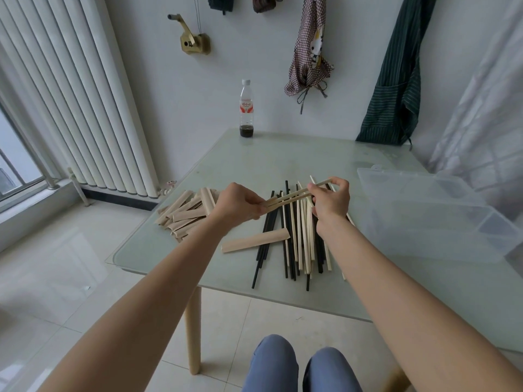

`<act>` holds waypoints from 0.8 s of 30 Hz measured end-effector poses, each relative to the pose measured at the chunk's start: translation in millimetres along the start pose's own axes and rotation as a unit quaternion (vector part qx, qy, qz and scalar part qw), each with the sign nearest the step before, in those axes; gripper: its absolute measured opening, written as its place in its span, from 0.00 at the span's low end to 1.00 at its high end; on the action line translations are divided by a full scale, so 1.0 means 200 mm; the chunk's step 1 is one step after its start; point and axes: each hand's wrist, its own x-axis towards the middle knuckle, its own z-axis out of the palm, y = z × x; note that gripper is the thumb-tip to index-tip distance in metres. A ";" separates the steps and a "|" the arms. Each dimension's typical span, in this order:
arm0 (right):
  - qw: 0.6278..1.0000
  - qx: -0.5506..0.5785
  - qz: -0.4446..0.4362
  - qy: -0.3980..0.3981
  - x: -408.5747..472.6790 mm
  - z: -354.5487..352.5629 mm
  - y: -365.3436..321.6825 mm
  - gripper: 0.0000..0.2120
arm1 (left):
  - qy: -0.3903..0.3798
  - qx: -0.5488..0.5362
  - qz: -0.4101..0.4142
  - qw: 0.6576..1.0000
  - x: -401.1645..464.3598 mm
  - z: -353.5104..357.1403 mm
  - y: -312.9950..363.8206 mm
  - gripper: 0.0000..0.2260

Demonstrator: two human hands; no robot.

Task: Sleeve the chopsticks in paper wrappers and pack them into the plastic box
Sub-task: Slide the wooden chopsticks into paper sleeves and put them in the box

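Pale wooden chopstick pair [297, 194], both hands [240, 205] pinching.

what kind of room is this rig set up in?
Probably a home, perhaps a kitchen or dining corner: aprons hang on the wall behind a glass-topped table, a column radiator stands by the window, and the floor is tiled.

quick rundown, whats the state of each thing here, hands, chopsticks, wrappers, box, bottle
left hand: pinching one end of the light chopstick pair
right hand: pinching the other end
light chopstick pair: held above the pile, unsleeved
chopstick pile: loose, unsleeved
wrapper stack: heaped on the table
single wrapper: lying beside the pile
plastic box: open
bottle: upright, capped, nearly empty
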 end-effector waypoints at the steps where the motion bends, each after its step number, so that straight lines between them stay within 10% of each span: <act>1: 1.000 -0.012 -0.007 -0.003 -0.01 0.00 0.00 0.19 | -0.004 -0.006 0.003 1.000 0.00 0.01 0.01 0.05; 8: 0.976 -0.177 -0.124 -0.006 -0.01 -0.05 0.01 0.10 | 0.005 -0.015 0.003 1.000 0.01 0.06 0.04 0.07; 16: 0.807 -0.528 -0.256 -0.068 -0.08 -0.23 -0.08 0.30 | -0.001 -0.028 0.016 0.999 -0.03 0.13 0.16 0.11; 24: 0.736 -0.548 -0.391 -0.074 -0.03 -0.56 -0.19 0.16 | -0.058 -0.028 0.102 0.993 -0.04 0.37 0.49 0.14</act>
